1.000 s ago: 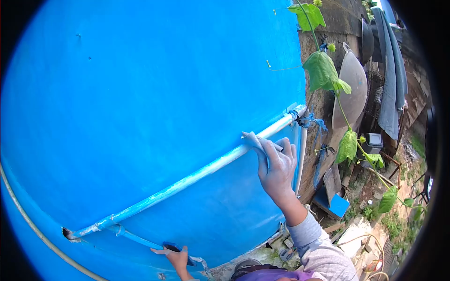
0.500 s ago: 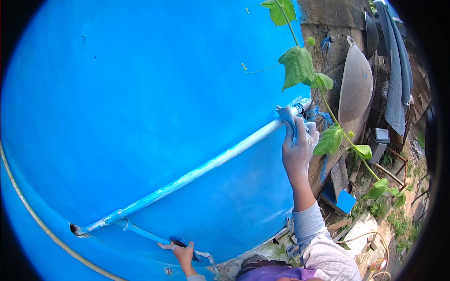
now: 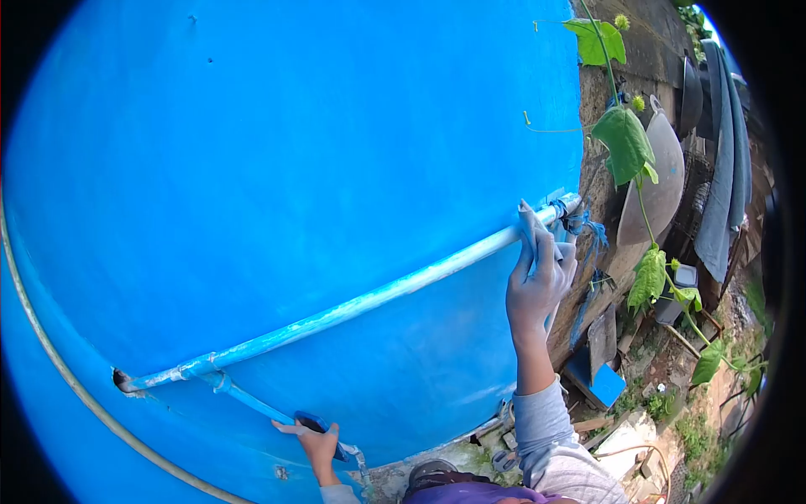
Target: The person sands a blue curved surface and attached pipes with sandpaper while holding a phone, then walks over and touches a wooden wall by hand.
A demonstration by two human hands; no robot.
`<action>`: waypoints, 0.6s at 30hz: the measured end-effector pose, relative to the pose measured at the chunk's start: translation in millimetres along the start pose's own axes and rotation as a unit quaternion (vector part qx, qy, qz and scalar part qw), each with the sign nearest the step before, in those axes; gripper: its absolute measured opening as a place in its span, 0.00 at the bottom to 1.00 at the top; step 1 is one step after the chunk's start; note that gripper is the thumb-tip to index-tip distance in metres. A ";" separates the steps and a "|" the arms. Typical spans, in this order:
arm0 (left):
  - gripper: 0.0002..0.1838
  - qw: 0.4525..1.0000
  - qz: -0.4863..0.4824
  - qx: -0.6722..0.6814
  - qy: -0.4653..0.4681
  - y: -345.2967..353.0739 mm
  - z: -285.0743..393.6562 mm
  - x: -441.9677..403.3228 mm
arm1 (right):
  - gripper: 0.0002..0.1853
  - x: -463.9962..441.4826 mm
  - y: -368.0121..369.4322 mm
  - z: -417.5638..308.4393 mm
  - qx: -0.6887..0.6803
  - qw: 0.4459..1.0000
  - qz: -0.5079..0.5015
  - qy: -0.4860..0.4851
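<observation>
A long pipe (image 3: 361, 307), whitish with blue streaks, runs diagonally across a blue wall (image 3: 336, 151). Near its upper right end, my right hand (image 3: 541, 273), coated in pale dust, pinches a folded grey piece of sheet or cloth (image 3: 529, 225) against the pipe. Lower down, a thinner branch pipe (image 3: 256, 405) leaves the long one. My left hand (image 3: 315, 445) is around a dark, flat object (image 3: 309, 422) beside that branch pipe, with a finger stretched out to the left. What the dark object is cannot be made out.
Blue string (image 3: 588, 227) is tied at the pipe's right end. A leafy vine (image 3: 625, 144) hangs in front on the right. Behind it are a large grey pan (image 3: 659, 181), a hanging cloth (image 3: 722, 168) and a blue board (image 3: 606, 385). A hose (image 3: 84, 395) curves at the lower left.
Over the last second my right hand has slid the grey piece up the pipe towards its right end. My left hand has stayed by the branch pipe. The camera view has shifted.
</observation>
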State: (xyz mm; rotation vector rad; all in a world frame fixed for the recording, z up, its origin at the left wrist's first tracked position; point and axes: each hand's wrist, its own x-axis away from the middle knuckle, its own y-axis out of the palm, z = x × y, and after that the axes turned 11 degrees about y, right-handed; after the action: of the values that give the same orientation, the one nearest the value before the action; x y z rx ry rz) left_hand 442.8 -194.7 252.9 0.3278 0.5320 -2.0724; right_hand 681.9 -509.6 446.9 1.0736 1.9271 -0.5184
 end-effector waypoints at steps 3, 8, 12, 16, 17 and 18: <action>0.40 0.996 -0.029 -0.085 -0.011 -4.3 -47.1 -5.5 | 0.09 53.9 -4.2 -47.5 -0.095 0.987 -0.113 -0.060; 0.45 0.994 -0.067 -0.073 -0.055 -6.5 -18.8 -6.1 | 0.11 38.1 -2.2 -40.0 -0.052 0.993 -0.076 -0.074; 0.49 0.996 0.035 -0.086 0.014 -0.1 -23.1 -0.5 | 0.11 19.6 2.9 -26.7 -0.017 1.000 -0.021 -0.006; 0.66 0.986 -0.057 -0.144 -0.056 -2.7 -15.6 -4.1 | 0.13 82.1 -2.4 -76.6 -0.134 0.977 -0.145 -0.078; 0.67 0.987 -0.051 -0.141 -0.058 -1.1 -11.8 -3.7 | 0.14 86.0 -8.2 -87.2 -0.145 0.970 -0.166 -0.100; 0.68 0.988 -0.044 -0.138 -0.059 0.4 -7.8 -3.3 | 0.14 86.8 -13.3 -93.7 -0.156 0.962 -0.188 -0.120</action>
State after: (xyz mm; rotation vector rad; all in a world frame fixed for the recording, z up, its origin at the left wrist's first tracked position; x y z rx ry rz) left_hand 445.0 -188.7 247.5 0.0188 0.7618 -2.0538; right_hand 602.6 -410.8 426.2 0.4241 1.9195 -0.5023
